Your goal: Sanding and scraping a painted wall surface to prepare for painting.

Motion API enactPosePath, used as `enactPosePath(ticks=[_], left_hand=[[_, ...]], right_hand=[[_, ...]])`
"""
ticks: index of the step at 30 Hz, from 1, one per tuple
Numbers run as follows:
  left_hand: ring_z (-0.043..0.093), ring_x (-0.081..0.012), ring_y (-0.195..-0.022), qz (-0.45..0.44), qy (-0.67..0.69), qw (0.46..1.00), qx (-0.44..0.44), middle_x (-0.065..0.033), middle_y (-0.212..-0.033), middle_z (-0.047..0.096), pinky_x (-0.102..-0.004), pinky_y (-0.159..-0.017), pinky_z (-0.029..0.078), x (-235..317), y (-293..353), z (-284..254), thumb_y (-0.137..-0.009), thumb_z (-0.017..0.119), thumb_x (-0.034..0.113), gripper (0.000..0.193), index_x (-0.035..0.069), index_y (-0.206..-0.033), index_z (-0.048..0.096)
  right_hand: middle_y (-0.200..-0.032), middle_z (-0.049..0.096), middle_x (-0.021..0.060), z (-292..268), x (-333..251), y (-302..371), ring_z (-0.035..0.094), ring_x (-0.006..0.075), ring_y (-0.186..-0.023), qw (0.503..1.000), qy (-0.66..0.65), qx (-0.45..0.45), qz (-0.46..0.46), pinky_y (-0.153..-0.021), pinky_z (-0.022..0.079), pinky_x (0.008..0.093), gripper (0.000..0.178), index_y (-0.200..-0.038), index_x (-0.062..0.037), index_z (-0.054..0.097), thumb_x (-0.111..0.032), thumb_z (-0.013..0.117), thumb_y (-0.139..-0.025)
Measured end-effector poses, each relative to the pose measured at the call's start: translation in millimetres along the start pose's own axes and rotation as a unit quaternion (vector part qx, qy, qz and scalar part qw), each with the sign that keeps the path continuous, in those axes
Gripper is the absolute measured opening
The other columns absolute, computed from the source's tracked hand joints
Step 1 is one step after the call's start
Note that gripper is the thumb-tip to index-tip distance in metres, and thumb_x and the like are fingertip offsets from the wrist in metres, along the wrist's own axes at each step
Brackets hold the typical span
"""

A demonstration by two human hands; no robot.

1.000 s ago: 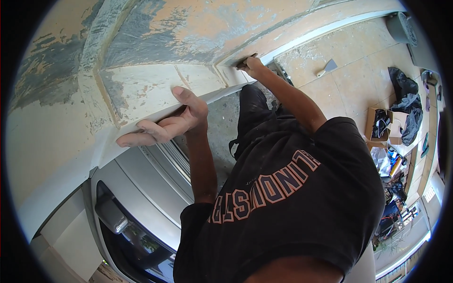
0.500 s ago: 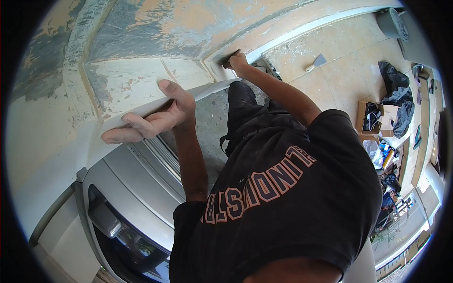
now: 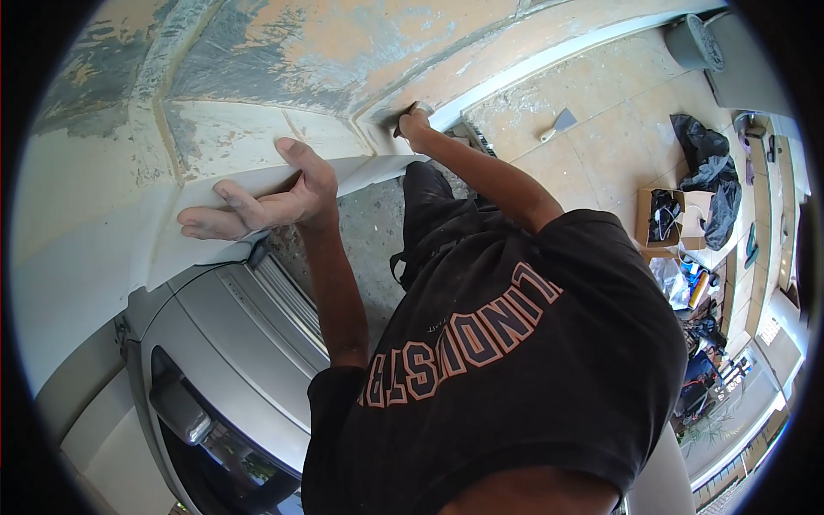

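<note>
My left hand (image 3: 266, 202) is held out beside the pale ledge of a patchy wall (image 3: 335, 43), dusty, its fingers and thumb apart and nothing in it. Whether it touches the ledge, I cannot tell. Farther off, my right hand (image 3: 416, 127) is closed round a dark flat pad (image 3: 398, 130), which looks like a sanding pad but is mostly covered by the fingers. The pad is against the lower part of the wall, by the corner. Grey and peach patches cover the wall above, with cream filler along the ledge and joints.
A silver car (image 3: 240, 326) stands close at the left, its mirror (image 3: 182, 405) nearest me. On the tiled floor at right lie a putty knife (image 3: 560, 124), a cardboard box (image 3: 650, 219) and black plastic bags (image 3: 725, 202). A grey bucket (image 3: 691, 45) stands at the far right.
My right hand has shifted a little left and nearer along the wall with the pad. The whole view has turned slightly. My left hand stays spread beside the ledge.
</note>
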State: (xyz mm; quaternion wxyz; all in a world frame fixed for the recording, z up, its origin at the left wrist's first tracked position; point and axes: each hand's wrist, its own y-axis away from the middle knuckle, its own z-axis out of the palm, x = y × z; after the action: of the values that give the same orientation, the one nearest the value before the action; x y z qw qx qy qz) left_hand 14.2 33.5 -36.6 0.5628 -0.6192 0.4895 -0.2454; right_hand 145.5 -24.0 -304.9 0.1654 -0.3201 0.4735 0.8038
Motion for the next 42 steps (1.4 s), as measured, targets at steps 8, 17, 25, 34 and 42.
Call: enactPosePath(ticks=[8, 17, 25, 34, 42], left_hand=[[0.001, -0.0428, -0.141, -0.020, -0.019, 1.000, 0.013, -0.0303, -0.149, 0.010, -0.0644, -0.107, -0.003, -4, 11, -3, -0.079, 0.059, 0.029, 0.072, 0.007, -0.139, 0.027], [-0.002, -0.0424, -0.141, -0.008, -0.010, 1.000, 0.000, -0.0300, -0.149, 0.006, -0.0660, -0.106, -0.004, -2, 8, 1, -0.080, 0.058, 0.028, 0.071, 0.005, -0.139, 0.025], [-0.003, -0.0433, -0.141, 0.001, -0.005, 1.000, 0.007, -0.0298, -0.148, 0.006, -0.0670, -0.105, -0.004, -2, 3, 2, -0.082, 0.057, 0.027, 0.069, 0.002, -0.138, 0.025], [-0.005, -0.0448, -0.140, -0.012, -0.009, 1.000, -0.008, -0.0303, -0.148, 0.004, -0.0678, -0.105, -0.004, -3, 8, -2, -0.082, 0.056, 0.026, 0.069, 0.001, -0.138, 0.024], [-0.007, -0.0456, -0.139, -0.016, 0.017, 1.000, -0.008, -0.0304, -0.148, 0.002, -0.0676, -0.107, 0.002, 7, -2, 9, -0.080, 0.058, 0.024, 0.072, 0.002, -0.139, 0.023]], right_hand=[[-0.111, 0.057, 0.0198, 23, 4, 42, 0.063, 0.0259, -0.090, 0.998, -0.058, -0.026, -0.026, -0.074, 0.055, 0.0348, 0.034, -0.117, 0.0108, 0.046, 0.008, 0.034, -0.086], [-0.114, 0.057, 0.0199, 32, 2, 22, 0.061, 0.0253, -0.096, 0.995, -0.104, 0.006, -0.004, -0.076, 0.052, 0.0331, 0.036, -0.119, 0.0105, 0.046, 0.008, 0.035, -0.085], [-0.118, 0.056, 0.0188, 25, 0, 27, 0.059, 0.0258, -0.105, 0.994, -0.100, 0.045, -0.011, -0.084, 0.050, 0.0321, 0.039, -0.121, 0.0068, 0.047, 0.010, 0.035, -0.084], [-0.120, 0.055, 0.0189, 40, -17, 59, 0.059, 0.0276, -0.104, 0.994, -0.099, 0.040, -0.008, -0.082, 0.050, 0.0321, 0.041, -0.123, 0.0067, 0.045, 0.007, 0.040, -0.083], [-0.117, 0.058, 0.0191, 16, 3, -1, 0.061, 0.0279, -0.100, 0.985, -0.074, 0.126, 0.087, -0.078, 0.049, 0.0352, 0.035, -0.121, 0.0070, 0.050, -0.004, 0.045, -0.088]])
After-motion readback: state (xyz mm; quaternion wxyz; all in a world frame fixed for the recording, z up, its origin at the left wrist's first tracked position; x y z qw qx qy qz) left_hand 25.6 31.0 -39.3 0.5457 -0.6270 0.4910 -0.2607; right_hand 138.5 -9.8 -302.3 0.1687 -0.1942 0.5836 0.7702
